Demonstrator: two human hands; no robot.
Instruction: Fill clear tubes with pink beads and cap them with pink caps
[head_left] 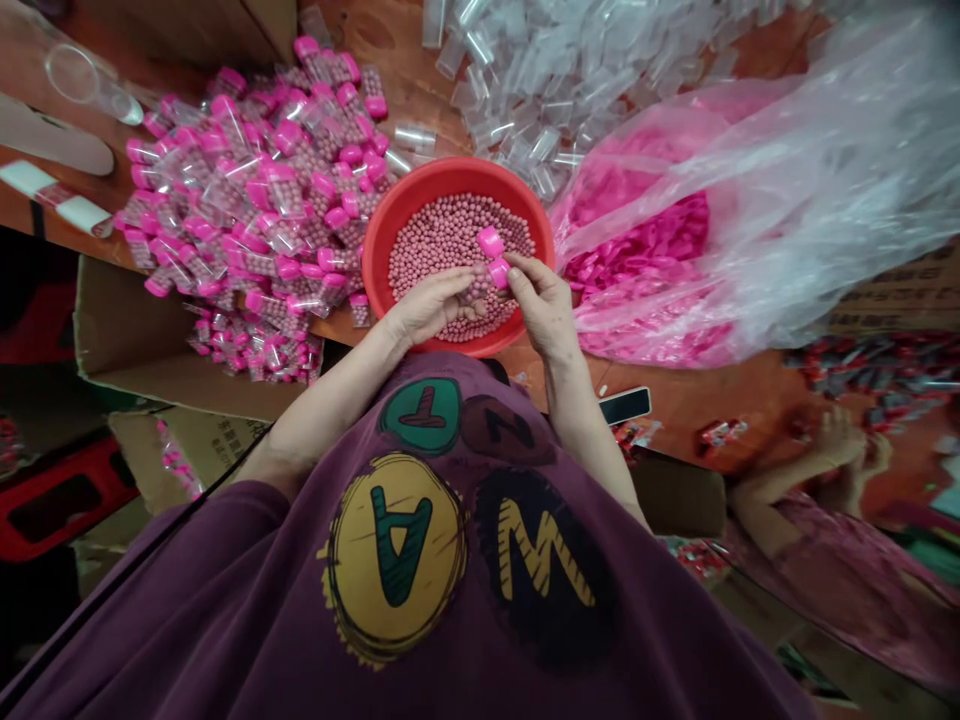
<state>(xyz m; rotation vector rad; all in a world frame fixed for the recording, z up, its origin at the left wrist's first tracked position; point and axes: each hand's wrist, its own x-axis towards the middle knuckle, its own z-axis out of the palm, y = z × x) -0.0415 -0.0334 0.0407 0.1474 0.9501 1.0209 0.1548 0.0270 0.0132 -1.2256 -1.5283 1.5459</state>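
My left hand (435, 305) is closed around a small clear bottle (475, 284) filled with pink beads, held over a red basin (384, 190). At the bottle's mouth, the fingers of my right hand (541, 298) pinch a bright pink cap (499, 272). A second pink cap (490, 241) shows just beyond it; whether it touches my fingers I cannot tell. Loose pink beads (427, 240) cover the bottom of the basin beneath both hands.
Left lies a large heap of capped, bead-filled bottles (262, 190), spilling into a cardboard box (135, 330). Clear empty bottles (555, 80) spread behind the basin. A plastic bag (765, 230) of pink caps is at right, near a phone (625, 405). Another person's hands (840, 445) appear far right.
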